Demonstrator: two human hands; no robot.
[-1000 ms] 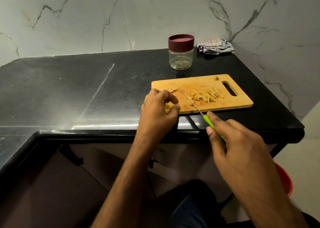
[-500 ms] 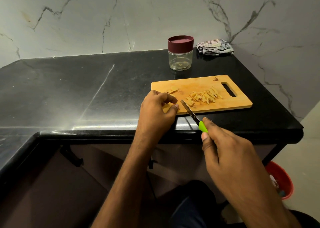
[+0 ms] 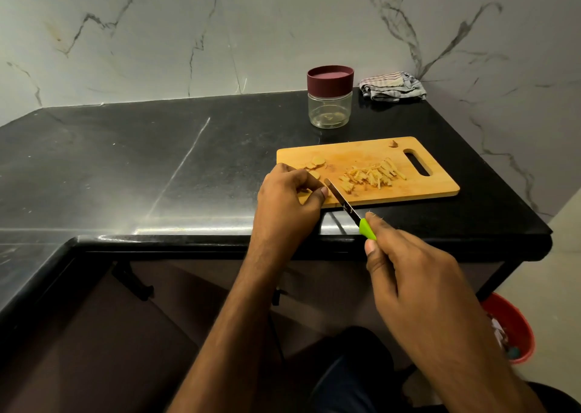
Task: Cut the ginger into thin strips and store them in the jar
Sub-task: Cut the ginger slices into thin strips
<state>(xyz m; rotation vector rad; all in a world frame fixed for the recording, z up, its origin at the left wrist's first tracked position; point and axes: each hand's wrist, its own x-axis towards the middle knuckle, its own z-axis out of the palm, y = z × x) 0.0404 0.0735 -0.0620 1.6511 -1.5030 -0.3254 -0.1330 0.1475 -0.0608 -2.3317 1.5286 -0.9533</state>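
Note:
A wooden cutting board [image 3: 415, 186] lies on the black counter. A pile of thin ginger strips [image 3: 372, 177] sits in its middle. Ginger slices [image 3: 316, 162] lie at the board's left end. My left hand [image 3: 287, 202] pinches a ginger slice at the board's near left corner; the slice is mostly hidden under my fingers. My right hand [image 3: 415, 280] grips the green handle of a small knife [image 3: 344, 203]. The blade tip rests on the board right beside my left fingertips. A clear jar [image 3: 330, 109] with a maroon lid stands closed behind the board.
A folded striped cloth [image 3: 393, 86] lies in the far right corner against the marble wall. The counter's [image 3: 141, 167] front edge runs just below my hands. A red bucket [image 3: 512, 327] stands on the floor at the right.
My right hand has swung the knife left, from beside the strip pile to right next to my left fingertips. My left hand has stayed at the board's near left corner.

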